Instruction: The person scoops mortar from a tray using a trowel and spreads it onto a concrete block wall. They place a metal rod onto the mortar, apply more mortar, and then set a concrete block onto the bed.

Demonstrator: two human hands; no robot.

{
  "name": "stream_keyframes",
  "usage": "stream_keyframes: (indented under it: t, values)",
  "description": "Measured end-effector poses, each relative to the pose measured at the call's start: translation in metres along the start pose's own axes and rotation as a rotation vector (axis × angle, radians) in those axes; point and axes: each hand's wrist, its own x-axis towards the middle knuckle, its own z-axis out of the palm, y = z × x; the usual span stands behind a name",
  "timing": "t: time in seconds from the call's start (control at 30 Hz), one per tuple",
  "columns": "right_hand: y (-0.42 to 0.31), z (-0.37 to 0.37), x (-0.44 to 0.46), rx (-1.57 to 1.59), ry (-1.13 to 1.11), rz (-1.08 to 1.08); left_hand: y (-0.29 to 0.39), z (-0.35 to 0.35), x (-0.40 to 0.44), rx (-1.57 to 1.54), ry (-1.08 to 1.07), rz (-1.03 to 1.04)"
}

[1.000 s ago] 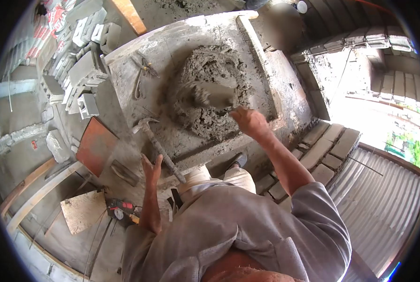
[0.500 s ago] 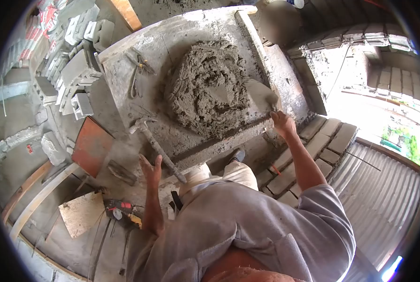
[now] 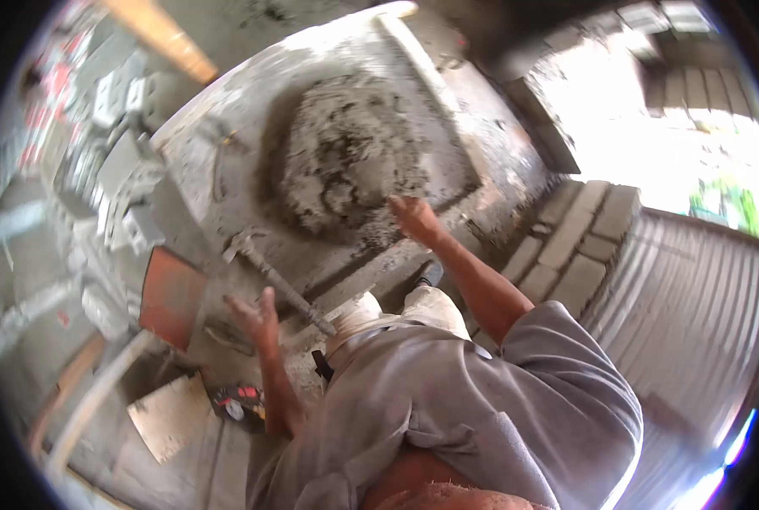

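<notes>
My right hand (image 3: 415, 221) is closed around the handle of a trowel at the near right edge of a heap of wet mortar (image 3: 337, 140). Motion blur and the grey mortar make the trowel's blade hard to separate from the heap. The mortar sits on a low-rimmed mixing board (image 3: 252, 204) in front of me. My left hand (image 3: 256, 319) hangs open with its fingers apart, holding nothing. A mortar-covered hammer (image 3: 282, 286) lies close to it, its head on the board and its handle pointing toward my legs.
Blurred pliers (image 3: 218, 136) lie at the board's left side. Farther left are stacked concrete blocks (image 3: 124, 174) and a reddish square panel (image 3: 172, 297). A red power tool (image 3: 242, 399) rests beside a pale board (image 3: 171, 416). A block wall (image 3: 571, 234) and corrugated sheet (image 3: 677, 297) stand right.
My right hand has moved left with the trowel, from the board's right rim to the mortar heap. My left hand has shifted slightly left and down. The whole view has turned a little.
</notes>
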Motion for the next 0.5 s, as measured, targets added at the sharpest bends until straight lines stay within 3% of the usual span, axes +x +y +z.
stream_keyframes:
  t: [0.03, 0.07, 0.1, 0.13, 0.17, 0.23, 0.37, 0.4, 0.43, 0.5]
  values:
    - [-0.026, -0.010, -0.012, 0.329, 0.106, 0.106, 0.021, -0.012, 0.006, -0.015, 0.054, -0.014]
    - [-0.093, -0.055, -0.023, 0.243, -0.033, 0.369, 0.047, -0.020, 0.014, -0.041, 0.090, -0.012]
    - [-0.070, -0.044, -0.025, 0.385, 0.036, 0.671, 0.064, -0.023, 0.029, -0.023, 0.079, 0.047]
    - [-0.071, -0.055, -0.040, 0.186, 0.051, 0.365, 0.083, -0.022, 0.045, -0.005, 0.064, 0.113]
    - [-0.095, -0.075, -0.050, 0.336, 0.087, 0.663, 0.116, -0.021, 0.053, -0.211, 0.017, 0.194]
    - [-0.060, -0.067, -0.077, 0.459, 0.160, 0.571, 0.172, -0.009, 0.069, -0.426, -0.115, 0.317]
    - [-0.071, -0.111, -0.146, 0.482, 0.425, 0.487, 0.271, 0.013, 0.087, -0.237, -0.191, 0.533]
    - [-0.057, -0.112, -0.164, 0.493, 0.455, 0.510, 0.286, 0.025, 0.091, -0.170, -0.236, 0.549]
    - [-0.051, -0.121, -0.186, 0.544, 0.477, 0.599, 0.300, 0.040, 0.094, -0.202, -0.221, 0.712]
    - [-0.046, -0.143, -0.235, 0.527, 0.535, 0.735, 0.330, 0.052, 0.060, -0.247, -0.267, 0.743]
